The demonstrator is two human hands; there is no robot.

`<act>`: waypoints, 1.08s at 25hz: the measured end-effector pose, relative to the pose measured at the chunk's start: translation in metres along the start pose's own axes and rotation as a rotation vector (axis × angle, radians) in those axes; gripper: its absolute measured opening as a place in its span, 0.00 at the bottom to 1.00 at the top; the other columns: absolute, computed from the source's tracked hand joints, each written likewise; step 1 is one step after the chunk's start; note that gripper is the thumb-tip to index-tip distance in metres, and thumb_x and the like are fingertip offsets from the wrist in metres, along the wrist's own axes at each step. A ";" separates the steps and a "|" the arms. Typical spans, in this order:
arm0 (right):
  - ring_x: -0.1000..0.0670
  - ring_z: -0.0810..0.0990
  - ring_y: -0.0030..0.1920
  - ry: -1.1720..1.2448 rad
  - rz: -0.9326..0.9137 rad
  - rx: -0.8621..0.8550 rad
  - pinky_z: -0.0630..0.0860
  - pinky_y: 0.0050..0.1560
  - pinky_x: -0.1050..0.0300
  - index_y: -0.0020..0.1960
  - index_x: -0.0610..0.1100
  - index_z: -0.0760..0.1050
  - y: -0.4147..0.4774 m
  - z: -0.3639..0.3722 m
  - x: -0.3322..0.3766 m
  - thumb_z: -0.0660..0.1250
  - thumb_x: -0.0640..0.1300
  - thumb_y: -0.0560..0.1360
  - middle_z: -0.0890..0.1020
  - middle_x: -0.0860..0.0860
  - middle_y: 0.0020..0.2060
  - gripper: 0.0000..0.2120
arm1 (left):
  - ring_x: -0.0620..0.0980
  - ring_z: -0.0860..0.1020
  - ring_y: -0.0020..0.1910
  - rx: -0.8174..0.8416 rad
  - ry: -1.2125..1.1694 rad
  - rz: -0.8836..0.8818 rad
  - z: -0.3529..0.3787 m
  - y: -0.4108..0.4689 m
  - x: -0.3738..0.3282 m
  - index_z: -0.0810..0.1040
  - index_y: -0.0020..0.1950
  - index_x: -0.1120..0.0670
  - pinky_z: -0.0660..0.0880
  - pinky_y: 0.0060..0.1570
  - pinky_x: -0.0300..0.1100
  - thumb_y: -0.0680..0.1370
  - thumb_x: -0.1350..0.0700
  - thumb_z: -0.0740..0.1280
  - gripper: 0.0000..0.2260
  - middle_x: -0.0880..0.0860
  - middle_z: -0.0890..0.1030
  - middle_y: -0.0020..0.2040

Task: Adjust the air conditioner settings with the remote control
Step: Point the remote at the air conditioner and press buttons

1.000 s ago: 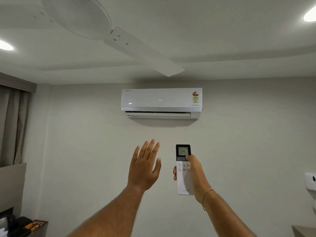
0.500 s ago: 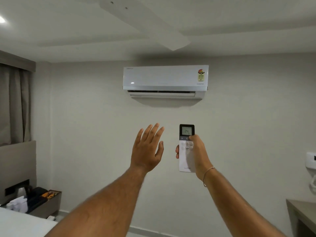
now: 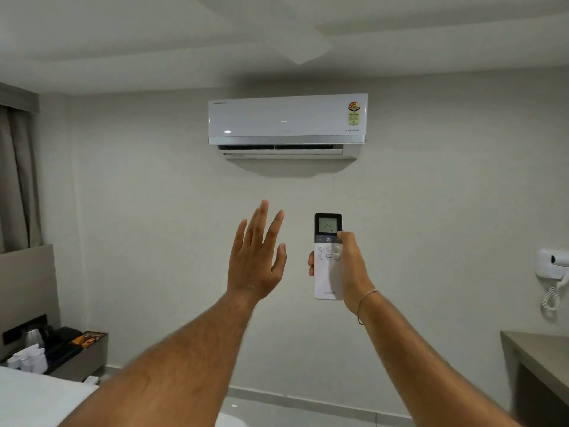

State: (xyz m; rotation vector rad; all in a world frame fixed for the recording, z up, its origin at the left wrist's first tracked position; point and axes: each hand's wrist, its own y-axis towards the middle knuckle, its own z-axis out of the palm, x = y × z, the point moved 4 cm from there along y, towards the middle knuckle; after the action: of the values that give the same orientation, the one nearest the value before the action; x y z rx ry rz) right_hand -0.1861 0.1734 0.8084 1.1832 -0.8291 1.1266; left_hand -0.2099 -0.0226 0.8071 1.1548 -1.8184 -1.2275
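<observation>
On the pale wall (image 3: pixel 431 211), air conditioner (image 3: pixel 288 118), remote control (image 3: pixel 327 272) raised below

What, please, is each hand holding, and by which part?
The right hand grips the white rectangular remote control around its lower body, thumb by the plus button. The left hand holds nothing.

The remote control (image 3: pixel 328 257) screen reads "24"; the air conditioner (image 3: pixel 288 124) says "INVERTER".

One wall-mounted air conditioner (image 3: pixel 288 124); one remote control (image 3: pixel 328 257); two hands, left hand (image 3: pixel 257 257) and right hand (image 3: pixel 351 266); one kettle (image 3: pixel 32 334); one wall-mounted hair dryer (image 3: pixel 551 263).
</observation>
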 end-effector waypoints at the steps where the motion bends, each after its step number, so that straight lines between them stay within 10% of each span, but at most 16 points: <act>1: 0.43 0.83 0.30 -0.003 0.010 0.000 0.80 0.31 0.59 0.54 0.45 0.81 0.001 -0.001 -0.001 0.54 0.62 0.81 0.87 0.41 0.36 0.25 | 0.53 0.51 0.87 -0.004 -0.002 0.005 0.001 0.001 -0.001 0.51 0.88 0.48 0.53 0.84 0.58 0.84 0.48 0.60 0.33 0.53 0.45 0.89; 27: 0.43 0.82 0.28 -0.009 -0.065 0.010 0.80 0.29 0.57 0.48 0.44 0.78 0.006 -0.009 0.016 0.55 0.57 0.85 0.86 0.38 0.35 0.20 | 0.51 0.51 0.87 -0.027 0.003 0.008 0.003 0.020 0.001 0.51 0.88 0.48 0.56 0.84 0.58 0.85 0.46 0.56 0.32 0.51 0.47 0.89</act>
State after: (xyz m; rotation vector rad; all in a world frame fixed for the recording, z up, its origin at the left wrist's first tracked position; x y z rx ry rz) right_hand -0.1877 0.1858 0.8233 1.2162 -0.7876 1.0741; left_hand -0.2192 -0.0191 0.8244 1.1323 -1.7973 -1.2417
